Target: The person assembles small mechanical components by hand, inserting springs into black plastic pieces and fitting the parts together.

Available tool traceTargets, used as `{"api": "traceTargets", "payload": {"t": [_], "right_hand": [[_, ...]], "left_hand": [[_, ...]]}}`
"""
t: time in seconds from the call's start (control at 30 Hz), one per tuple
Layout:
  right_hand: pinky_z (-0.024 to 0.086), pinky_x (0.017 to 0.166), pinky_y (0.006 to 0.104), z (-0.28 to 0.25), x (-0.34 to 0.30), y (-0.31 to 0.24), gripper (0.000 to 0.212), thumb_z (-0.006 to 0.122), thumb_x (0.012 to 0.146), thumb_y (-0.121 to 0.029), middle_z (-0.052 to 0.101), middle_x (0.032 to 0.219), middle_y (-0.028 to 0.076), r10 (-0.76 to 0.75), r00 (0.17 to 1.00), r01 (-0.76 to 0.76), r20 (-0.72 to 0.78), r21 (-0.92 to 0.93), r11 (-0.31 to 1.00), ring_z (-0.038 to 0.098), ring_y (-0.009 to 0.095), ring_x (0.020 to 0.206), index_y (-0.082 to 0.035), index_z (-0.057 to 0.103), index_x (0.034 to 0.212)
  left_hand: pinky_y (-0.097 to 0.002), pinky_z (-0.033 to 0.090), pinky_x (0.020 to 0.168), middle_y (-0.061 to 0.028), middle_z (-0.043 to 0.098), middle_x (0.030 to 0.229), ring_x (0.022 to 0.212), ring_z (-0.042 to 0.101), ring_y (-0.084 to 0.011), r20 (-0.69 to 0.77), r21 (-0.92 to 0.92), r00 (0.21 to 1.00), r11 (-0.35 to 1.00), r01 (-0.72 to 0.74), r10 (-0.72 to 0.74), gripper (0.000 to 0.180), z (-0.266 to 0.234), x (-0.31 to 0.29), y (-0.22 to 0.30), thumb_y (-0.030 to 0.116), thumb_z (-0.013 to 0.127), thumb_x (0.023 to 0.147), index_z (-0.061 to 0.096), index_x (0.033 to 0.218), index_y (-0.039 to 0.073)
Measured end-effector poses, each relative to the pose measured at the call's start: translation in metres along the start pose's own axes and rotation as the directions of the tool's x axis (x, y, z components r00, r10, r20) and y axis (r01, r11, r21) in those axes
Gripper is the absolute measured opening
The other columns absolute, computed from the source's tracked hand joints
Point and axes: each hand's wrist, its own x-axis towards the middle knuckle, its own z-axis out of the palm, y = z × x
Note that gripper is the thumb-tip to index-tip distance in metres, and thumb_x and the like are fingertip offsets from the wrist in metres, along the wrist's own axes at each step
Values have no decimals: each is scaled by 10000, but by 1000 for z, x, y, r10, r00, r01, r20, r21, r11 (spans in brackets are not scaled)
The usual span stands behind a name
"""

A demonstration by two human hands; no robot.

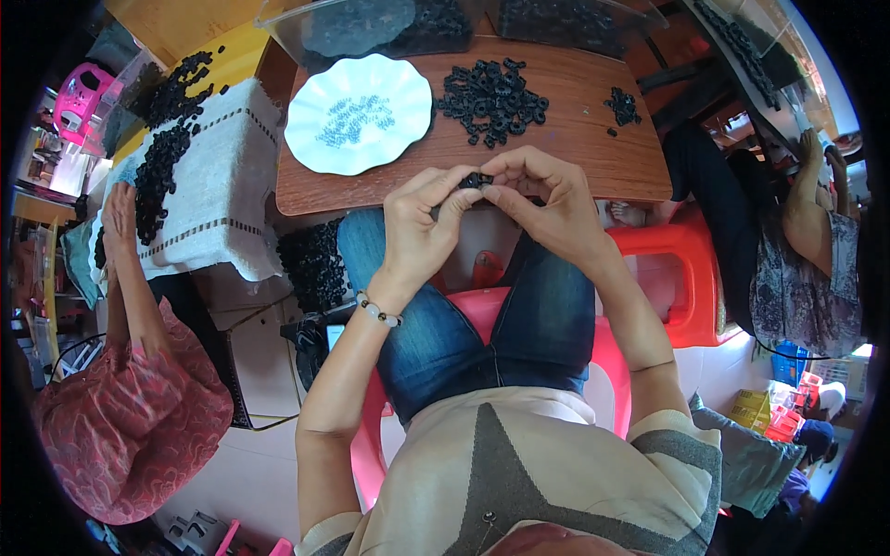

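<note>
Between my two hands, just off the near edge of the brown wooden table (556, 176), is a small black plastic part (476, 180). My left hand (428, 208) pinches it from one side with thumb and forefinger. From the other side my right hand (547, 195) grips it the same way. Beyond them on the table lies a heap of similar black parts (491, 100). Left of the heap, a white scalloped plate (311, 144) holds many tiny, shiny pieces (357, 119), too small to make out clearly. A smaller cluster of black parts (623, 107) lies toward the right edge.
Clear plastic bins (436, 32) with black parts line the table's far side. At left, a person's hands (119, 218) work by black parts on a cloth-covered table (227, 139). Another person sits at right, near a red stool (691, 278). More black parts (313, 264) fill a container below.
</note>
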Motion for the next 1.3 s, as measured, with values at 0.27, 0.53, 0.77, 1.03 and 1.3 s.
{"api": "traceTargets", "payload": {"t": [0.27,0.53,0.77,1.03,1.3], "right_hand": [[568,760,243,-1,0,4,157,691,957,-29,727,957,55,-5,999,3,-36,-58,998,678,83,876,33,699,1101],[521,695,201,-12,-5,10,130,663,995,-77,713,933,16,44,991,-40,-125,35,999,649,39,836,9,697,1087],[503,672,204,-23,-25,15,130,654,1007,-105,715,914,13,155,981,-144,-119,95,985,664,51,851,-4,691,1080],[519,676,200,-19,-57,33,148,648,1006,-94,727,934,34,293,952,-269,-88,214,939,671,60,855,-11,677,1125],[531,686,234,-21,-58,13,149,656,1000,-91,727,910,73,355,934,-320,-42,343,883,656,86,774,1,680,1115]], "left_hand": [[-297,526,684,-121,734,870,775,702,-197,31,-36,999,999,24,-23,222,1,0,-6,50,761,881,767,1094,-12],[-247,483,692,-46,698,860,766,608,-98,51,-18,997,998,65,-64,271,0,-2,-14,114,784,901,759,1145,0],[-283,507,647,-106,716,818,704,656,-156,53,27,989,990,140,-141,262,-2,-1,-18,109,798,869,767,1097,-16],[-298,517,659,-124,717,843,711,667,-188,88,93,993,993,74,-82,240,2,-1,-14,76,786,862,773,1088,-4],[-328,553,697,-150,734,927,794,714,-265,169,48,983,995,-88,78,260,14,-8,7,13,765,848,760,1108,11]]}}
